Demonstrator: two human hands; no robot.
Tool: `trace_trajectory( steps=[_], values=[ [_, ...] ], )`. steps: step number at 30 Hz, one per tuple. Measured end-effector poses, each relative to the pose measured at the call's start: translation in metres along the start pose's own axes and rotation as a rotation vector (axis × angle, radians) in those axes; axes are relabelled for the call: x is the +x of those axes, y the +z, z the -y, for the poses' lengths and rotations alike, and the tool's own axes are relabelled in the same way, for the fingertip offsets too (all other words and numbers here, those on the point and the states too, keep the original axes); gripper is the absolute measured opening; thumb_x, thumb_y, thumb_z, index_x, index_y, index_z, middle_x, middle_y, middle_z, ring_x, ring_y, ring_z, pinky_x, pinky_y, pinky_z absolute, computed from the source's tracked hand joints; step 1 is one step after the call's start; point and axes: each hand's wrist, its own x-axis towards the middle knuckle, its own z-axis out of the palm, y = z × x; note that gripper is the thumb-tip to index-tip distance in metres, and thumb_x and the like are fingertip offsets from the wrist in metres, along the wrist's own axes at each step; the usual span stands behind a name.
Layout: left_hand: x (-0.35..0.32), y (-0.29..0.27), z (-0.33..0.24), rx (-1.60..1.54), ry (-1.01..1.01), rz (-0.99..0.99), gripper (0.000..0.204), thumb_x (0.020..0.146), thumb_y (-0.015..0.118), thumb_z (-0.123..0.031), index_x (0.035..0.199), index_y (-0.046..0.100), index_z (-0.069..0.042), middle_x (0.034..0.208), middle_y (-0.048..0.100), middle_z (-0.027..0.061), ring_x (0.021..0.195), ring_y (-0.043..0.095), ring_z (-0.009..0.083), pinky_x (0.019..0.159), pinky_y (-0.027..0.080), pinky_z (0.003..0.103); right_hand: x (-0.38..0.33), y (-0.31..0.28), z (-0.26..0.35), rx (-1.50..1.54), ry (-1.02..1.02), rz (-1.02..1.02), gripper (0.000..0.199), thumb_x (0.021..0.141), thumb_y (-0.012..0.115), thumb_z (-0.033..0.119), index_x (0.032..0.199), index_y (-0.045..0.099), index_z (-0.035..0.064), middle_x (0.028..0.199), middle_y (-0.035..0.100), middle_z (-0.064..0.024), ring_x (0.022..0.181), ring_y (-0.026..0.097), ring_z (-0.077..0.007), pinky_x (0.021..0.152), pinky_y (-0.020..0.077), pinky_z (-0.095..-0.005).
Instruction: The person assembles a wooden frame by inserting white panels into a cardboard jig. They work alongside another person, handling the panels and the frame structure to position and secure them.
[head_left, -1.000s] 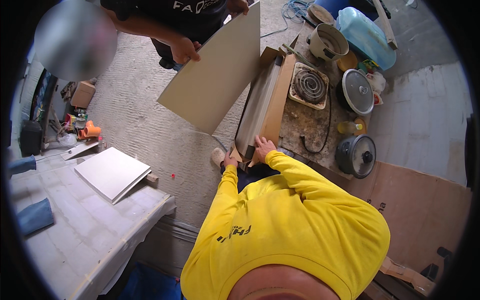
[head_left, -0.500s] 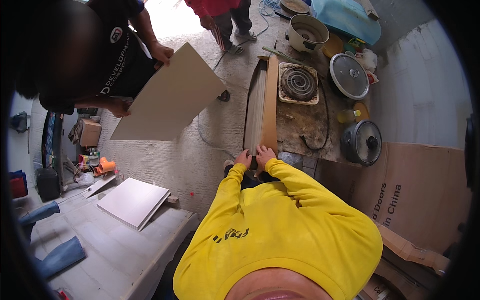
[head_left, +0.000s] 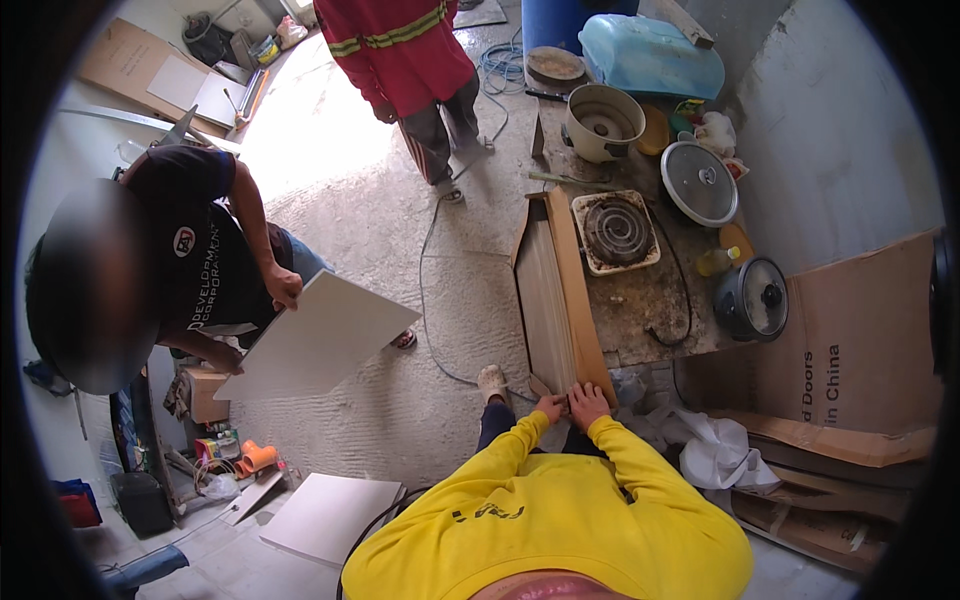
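Just in front of me is a long, narrow brown cardboard box (head_left: 588,335), open along its upper side, with several thin boards (head_left: 552,300) stacked on edge inside. Its near end is held by both hands. My left hand (head_left: 550,406) has its fingers closed at the corner by a small folded flap. Beside it, almost touching, my right hand (head_left: 588,402) curls its fingers over the end edge. The fingertips are partly hidden by the cardboard. On the left, a co-worker holds a pale flat panel (head_left: 320,335) tilted, with both hands.
A worn table (head_left: 640,310) by the box's right side carries a coil hotplate (head_left: 616,232), a pot (head_left: 604,122), a glass lid (head_left: 698,184) and a rice cooker (head_left: 752,300). White panels (head_left: 335,515) lie at lower left. Another person in red (head_left: 400,60) stands beyond. A cable (head_left: 428,290) crosses the floor.
My view has shifted, showing more of the far floor. The box slants more, and more of the boards shows. The co-worker's panel now sits lower. My hands stay at the box's near end.
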Motion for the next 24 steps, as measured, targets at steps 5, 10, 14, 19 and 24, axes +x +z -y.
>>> trace_trajectory(
  steps=[5, 10, 14, 19, 24],
  values=[
    [-0.014, -0.060, -0.012, 0.218, -0.065, 0.129, 0.049, 0.081, 0.057, -0.014, 0.128, 0.044, -0.007, 0.112, 0.059, 0.0119, 0.088, 0.062, 0.0231, 0.072, 0.050, 0.032, 0.005, -0.016, 0.010, 0.020, 0.076, 0.176, 0.069, 0.071, 0.066, 0.042, 0.125, 0.042, 0.0065, 0.127, 0.040, -0.0111, 0.114, 0.034, -0.0328, 0.093, 0.0282, -0.0456],
    [-0.006, -0.152, 0.026, 0.624, 0.193, -0.054, 0.041, 0.077, 0.058, -0.012, 0.117, 0.055, -0.006, 0.101, 0.063, 0.0152, 0.088, 0.062, 0.0221, 0.074, 0.051, 0.031, 0.000, -0.003, 0.021, -0.085, 0.084, -0.029, 0.063, 0.070, 0.066, 0.038, 0.122, 0.047, 0.0073, 0.122, 0.044, -0.0085, 0.111, 0.036, -0.0312, 0.090, 0.0300, -0.0445],
    [-0.034, -0.183, 0.007, 0.716, 0.052, -0.275, 0.038, 0.075, 0.057, -0.011, 0.112, 0.058, -0.004, 0.094, 0.064, 0.0176, 0.082, 0.064, 0.0213, 0.073, 0.050, 0.032, 0.002, 0.014, 0.020, -0.084, 0.114, -0.094, 0.055, 0.070, 0.066, 0.035, 0.115, 0.053, 0.0079, 0.115, 0.048, -0.0075, 0.108, 0.039, -0.0295, 0.087, 0.0317, -0.0436],
    [-0.079, -0.147, -0.104, 0.160, 0.389, -0.092, 0.041, 0.085, 0.053, -0.021, 0.120, 0.049, -0.002, 0.095, 0.064, 0.0117, 0.082, 0.062, 0.0173, 0.076, 0.048, 0.028, 0.002, 0.020, 0.018, -0.068, 0.077, -0.154, 0.041, 0.071, 0.064, 0.029, 0.105, 0.058, 0.0085, 0.104, 0.052, -0.0077, 0.102, 0.043, -0.0290, 0.085, 0.0325, -0.0422],
    [-0.307, -0.126, -0.294, 0.011, 1.044, 0.221, 0.030, 0.086, 0.056, -0.017, 0.110, 0.054, 0.001, 0.091, 0.063, 0.0091, 0.085, 0.060, 0.0160, 0.078, 0.047, 0.028, 0.006, 0.012, 0.019, 0.012, 0.049, -0.075, 0.038, 0.069, 0.067, 0.030, 0.099, 0.059, 0.0091, 0.101, 0.054, -0.0062, 0.103, 0.043, -0.0286, 0.085, 0.0328, -0.0421]
  ],
)
